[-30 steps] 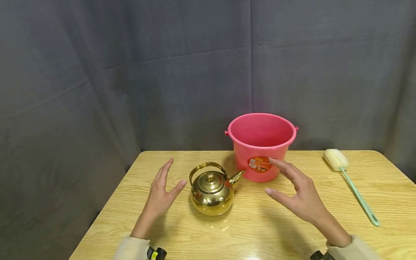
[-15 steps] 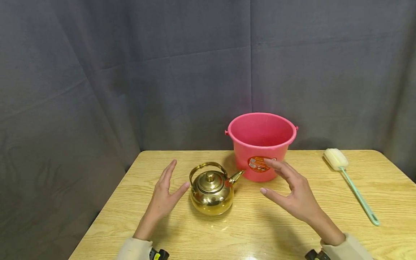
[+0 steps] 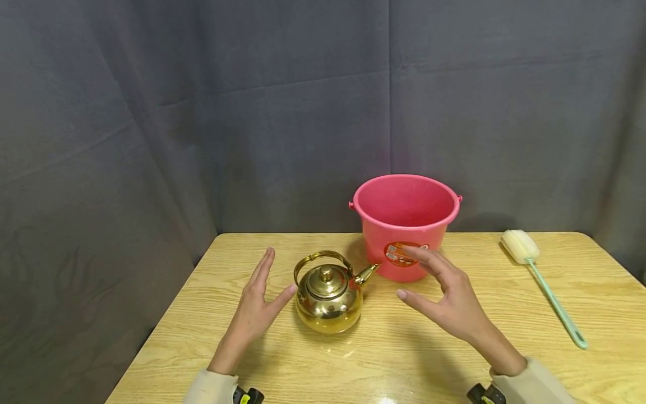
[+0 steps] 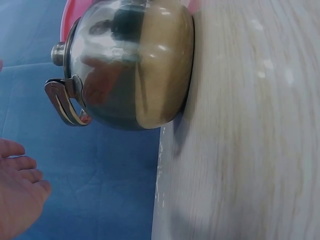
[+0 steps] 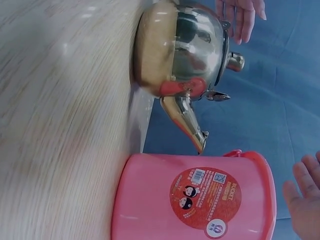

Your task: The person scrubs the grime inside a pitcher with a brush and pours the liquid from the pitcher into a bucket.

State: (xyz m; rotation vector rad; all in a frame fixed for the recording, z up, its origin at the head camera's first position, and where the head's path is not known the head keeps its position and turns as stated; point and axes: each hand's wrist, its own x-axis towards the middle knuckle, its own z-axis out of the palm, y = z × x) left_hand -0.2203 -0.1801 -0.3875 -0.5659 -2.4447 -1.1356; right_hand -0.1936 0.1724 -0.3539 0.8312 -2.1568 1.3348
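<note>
A shiny gold kettle (image 3: pixel 329 306) with an arched handle and a lidded top stands on the table, its spout pointing right. Left of it my left hand (image 3: pixel 253 308) hovers with fingers extended and thumb apart, holding nothing. My right hand (image 3: pixel 456 303) is held in the air to the right of the kettle, fingers spread from the thumb, nothing between them. Behind the right fingertips stands a pink bucket (image 3: pixel 404 235) with a red label. In the right wrist view the kettle's spout (image 5: pixel 186 117) points toward the bucket, a gap between them.
A sponge brush (image 3: pixel 522 247) with a long pale green handle lies on the right side of the wooden table (image 3: pixel 323 373). Dark grey curtain (image 3: pixel 292 112) hangs behind the table and along the left.
My right hand has drifted left, toward the kettle. The left hand has shifted slightly right. Kettle, bucket and brush stay in place.
</note>
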